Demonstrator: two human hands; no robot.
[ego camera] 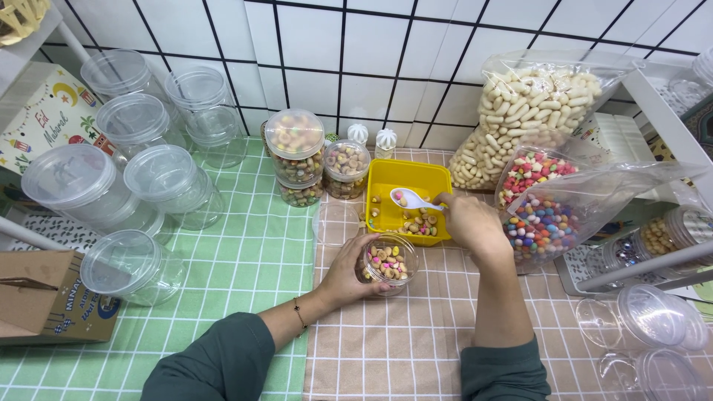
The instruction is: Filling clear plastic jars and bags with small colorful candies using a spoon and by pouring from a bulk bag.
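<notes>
Left hand: cupping the small clear plastic jar of iced biscuits.
Right hand: pinching a white plastic spoon over the yellow rectangular tray.

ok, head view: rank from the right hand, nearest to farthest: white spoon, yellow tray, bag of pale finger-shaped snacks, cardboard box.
From the right hand:
1. White spoon: in its grip, over the tray.
2. Yellow tray: directly under and left of the hand.
3. Bag of pale finger-shaped snacks: behind, against the tiled wall.
4. Cardboard box: far left edge.
</notes>
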